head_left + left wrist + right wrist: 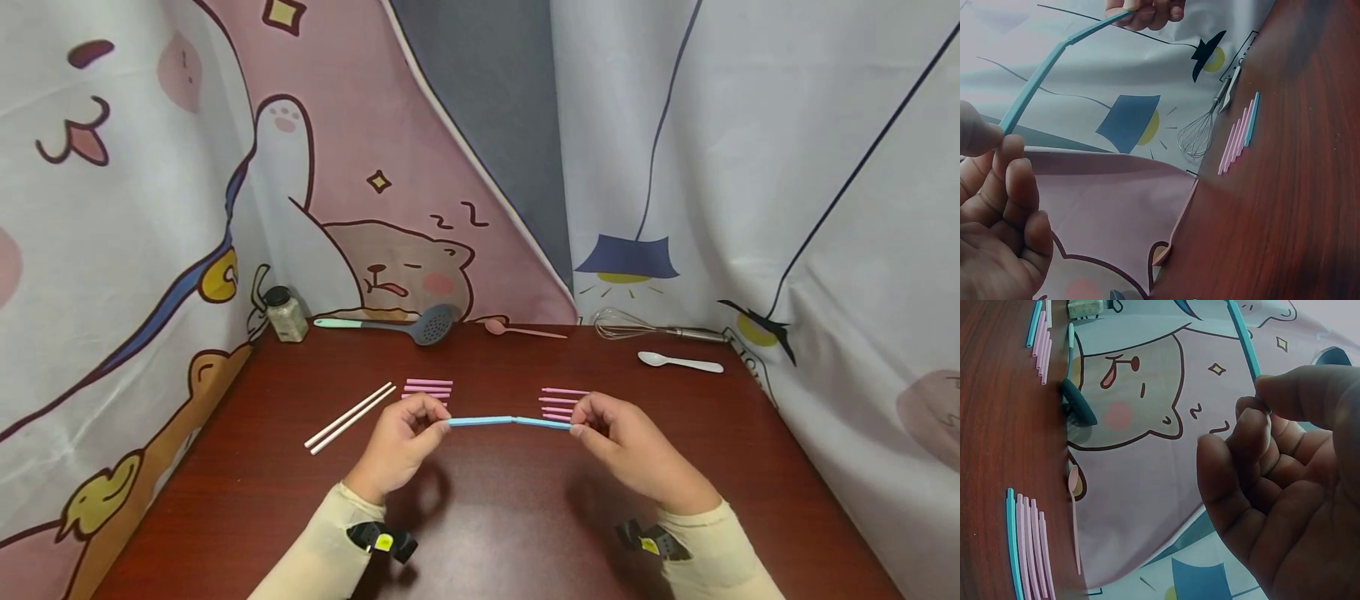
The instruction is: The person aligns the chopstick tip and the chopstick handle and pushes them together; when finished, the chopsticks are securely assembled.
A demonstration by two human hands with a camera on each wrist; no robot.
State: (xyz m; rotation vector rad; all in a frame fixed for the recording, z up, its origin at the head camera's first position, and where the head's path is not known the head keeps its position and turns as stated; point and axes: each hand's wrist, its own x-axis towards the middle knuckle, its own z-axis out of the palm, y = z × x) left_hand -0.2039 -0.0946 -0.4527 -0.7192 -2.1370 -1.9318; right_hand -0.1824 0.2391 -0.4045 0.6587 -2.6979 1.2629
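So both hands are pinching the ends of one blue stick (480,421), left hand (405,437) and right hand (637,446), held up over the near-middle table. It's kinked halfway; can't tell if the halves are properly joined or just touching, so I'd call this piece unfinished. Left pink sticks (428,389) and right pink sticks (558,401) lie in two rows, each with a loose blue one alongside, all seemingly yet to be handled. White chopsticks (349,414) sit left; jar (287,317), skimmer (433,327) and whisk (626,325) are far back, out of the way.
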